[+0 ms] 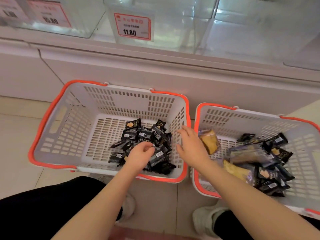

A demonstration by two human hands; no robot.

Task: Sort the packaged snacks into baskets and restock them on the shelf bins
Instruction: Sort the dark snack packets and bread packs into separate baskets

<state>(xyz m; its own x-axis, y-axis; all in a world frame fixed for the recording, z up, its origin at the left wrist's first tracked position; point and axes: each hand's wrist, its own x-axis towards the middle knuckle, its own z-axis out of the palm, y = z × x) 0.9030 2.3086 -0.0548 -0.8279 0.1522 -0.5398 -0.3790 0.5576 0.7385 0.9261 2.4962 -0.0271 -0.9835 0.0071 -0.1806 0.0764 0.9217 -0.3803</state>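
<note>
Head view, looking down: left hand (141,154) pinches a black snack packet (156,157) over the pile in the left basket (52,118); right hand (191,144) spreads released, fingers toward twelve o'clock, over the gap before the right basket (303,161); mixed snacks (256,156) lie there.

We cannot read the small print on the price tag (133,26); the tags at ten o'clock (49,13) are blurred, and the leftmost is cut by the frame. The right basket (303,153) runs off the edge at three o'clock. The left hand (141,155) covers part of the black packets (147,135), so whether its curled fingers pinch one stays unclear. The right hand (191,144) hides a stretch of the left basket (52,118) wall. The packets in the right basket (256,156) are smeared by blur.
</note>
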